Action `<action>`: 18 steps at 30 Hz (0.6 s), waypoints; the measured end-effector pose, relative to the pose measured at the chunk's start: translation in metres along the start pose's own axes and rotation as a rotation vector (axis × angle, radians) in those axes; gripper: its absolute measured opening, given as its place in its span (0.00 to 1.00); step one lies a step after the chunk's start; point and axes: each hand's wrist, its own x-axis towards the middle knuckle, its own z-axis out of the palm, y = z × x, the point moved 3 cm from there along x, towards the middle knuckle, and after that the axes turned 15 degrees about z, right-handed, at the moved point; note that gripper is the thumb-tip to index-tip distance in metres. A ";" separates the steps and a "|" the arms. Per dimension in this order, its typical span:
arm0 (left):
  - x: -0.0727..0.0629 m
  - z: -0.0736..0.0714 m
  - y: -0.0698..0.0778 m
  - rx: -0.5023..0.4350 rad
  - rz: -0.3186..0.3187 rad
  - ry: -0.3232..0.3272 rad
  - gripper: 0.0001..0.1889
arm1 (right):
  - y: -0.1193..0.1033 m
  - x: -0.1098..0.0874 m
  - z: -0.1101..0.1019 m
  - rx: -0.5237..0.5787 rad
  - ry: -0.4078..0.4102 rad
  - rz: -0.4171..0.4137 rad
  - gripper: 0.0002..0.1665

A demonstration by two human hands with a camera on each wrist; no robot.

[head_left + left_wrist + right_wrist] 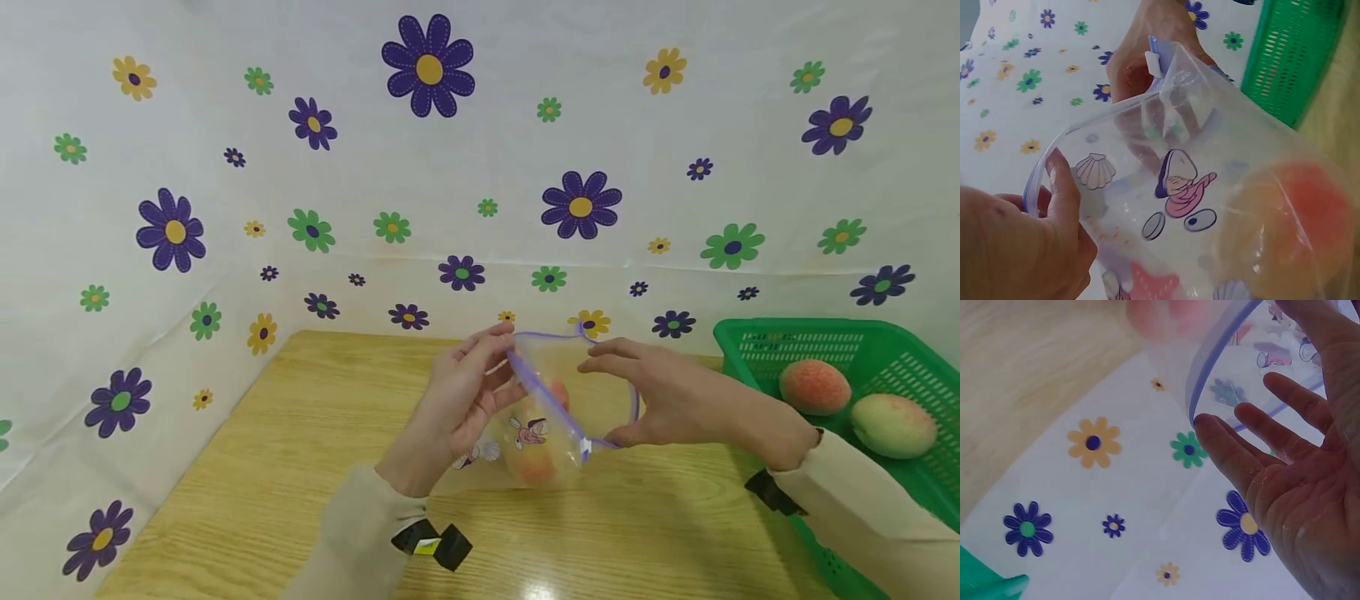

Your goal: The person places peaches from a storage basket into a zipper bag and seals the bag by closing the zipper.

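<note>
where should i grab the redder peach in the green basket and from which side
I'd come from above and cup the redder peach around its widest part: it is rounded, with its top exposed, and the green basket has walls that would hinder a low side approach. The paler peach lies close on its right in the head view, so avoid gripping there.

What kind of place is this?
Probably an indoor tabletop set up for recording, though that's a guess: a wood-grain table, flower-print white sheeting behind and to the left, and a green basket with two peach-like fruits.
</note>
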 end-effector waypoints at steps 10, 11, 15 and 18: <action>-0.003 -0.016 -0.029 0.099 -0.112 -0.115 0.20 | 0.010 -0.003 0.020 -0.020 -0.081 0.020 0.46; -0.003 -0.017 -0.030 0.116 -0.115 -0.132 0.20 | 0.010 -0.004 0.020 -0.018 -0.081 0.018 0.46; -0.002 -0.018 -0.031 0.230 -0.093 -0.207 0.19 | 0.010 -0.007 0.020 -0.013 -0.074 -0.004 0.43; -0.002 -0.020 -0.032 0.306 -0.076 -0.249 0.18 | 0.009 -0.009 0.020 -0.023 -0.058 -0.030 0.39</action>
